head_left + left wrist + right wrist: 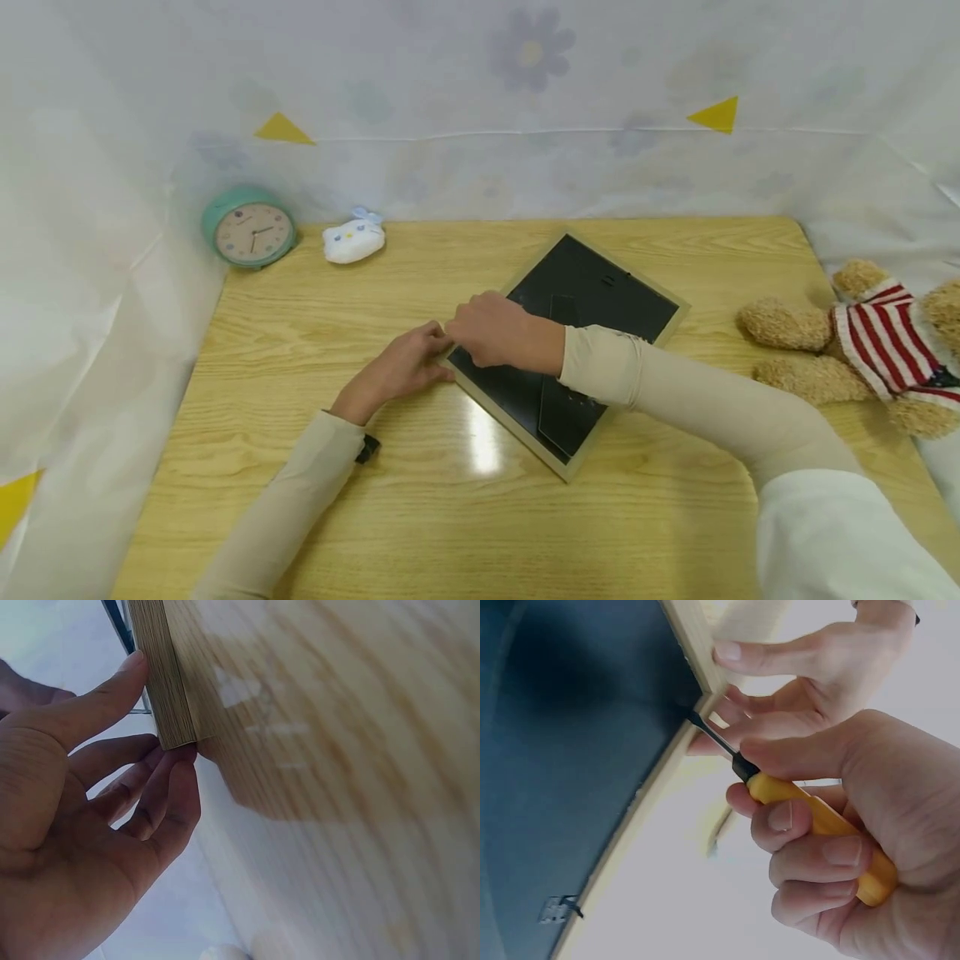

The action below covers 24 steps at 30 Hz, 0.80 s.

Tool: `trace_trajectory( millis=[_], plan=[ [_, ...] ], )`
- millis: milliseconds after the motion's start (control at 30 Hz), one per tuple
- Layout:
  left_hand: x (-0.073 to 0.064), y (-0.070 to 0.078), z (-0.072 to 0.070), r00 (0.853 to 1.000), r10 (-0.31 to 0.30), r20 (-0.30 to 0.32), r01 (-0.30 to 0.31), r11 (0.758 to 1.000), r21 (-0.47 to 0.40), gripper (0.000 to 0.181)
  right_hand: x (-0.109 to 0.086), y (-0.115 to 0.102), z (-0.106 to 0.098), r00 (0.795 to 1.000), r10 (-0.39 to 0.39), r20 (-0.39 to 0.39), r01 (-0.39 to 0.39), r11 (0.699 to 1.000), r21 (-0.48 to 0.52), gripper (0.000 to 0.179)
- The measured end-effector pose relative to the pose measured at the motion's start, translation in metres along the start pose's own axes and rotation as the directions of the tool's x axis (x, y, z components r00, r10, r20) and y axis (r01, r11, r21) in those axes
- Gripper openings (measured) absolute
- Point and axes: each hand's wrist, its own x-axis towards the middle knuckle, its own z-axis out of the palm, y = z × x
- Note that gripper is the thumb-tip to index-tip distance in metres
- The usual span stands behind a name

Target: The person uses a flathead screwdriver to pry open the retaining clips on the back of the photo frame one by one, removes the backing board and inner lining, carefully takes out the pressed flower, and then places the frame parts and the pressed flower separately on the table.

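Note:
A picture frame [510,398] lies face down on the table, its black backing [570,750] and stand leg [558,408] showing. My left hand [405,362] grips the frame's left corner, thumb along one edge and fingers at the other, as the left wrist view shows on the wooden edge [161,675]. In my right hand [855,847] I hold a screwdriver [821,817] by its yellow handle. Its metal tip touches the inner edge of the frame where the backing meets the corner. The head view hides the screwdriver behind my right hand [491,329].
At the back left of the table [450,533] stand a teal alarm clock [251,229] and a small white plush [354,240]. A teddy bear [885,337] in a striped shirt lies at the right edge. A metal clip [559,909] sits on the backing's edge.

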Motion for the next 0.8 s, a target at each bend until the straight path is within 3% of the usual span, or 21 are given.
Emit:
trace_trajectory(
  millis=[100, 333, 800],
  plan=[
    [0.000, 0.000, 0.001, 1.000, 0.010, -0.001, -0.010, 1.000, -0.006, 0.050, 0.005, 0.000, -0.005, 1.000, -0.003, 0.015, 0.003, 1.000, 0.021, 0.008],
    [-0.001, -0.002, 0.000, 0.999, 0.036, 0.006, -0.035, 0.999, -0.035, 0.056, 0.018, 0.001, -0.016, 0.995, 0.018, 0.097, -0.026, 0.996, 0.080, 0.014],
    [0.000, -0.003, 0.002, 0.998, 0.051, -0.038, -0.051, 0.999, 0.005, 0.044, 0.050, 0.008, -0.031, 0.966, 0.067, 0.249, -0.114, 0.978, 0.177, 0.026]
  ],
)
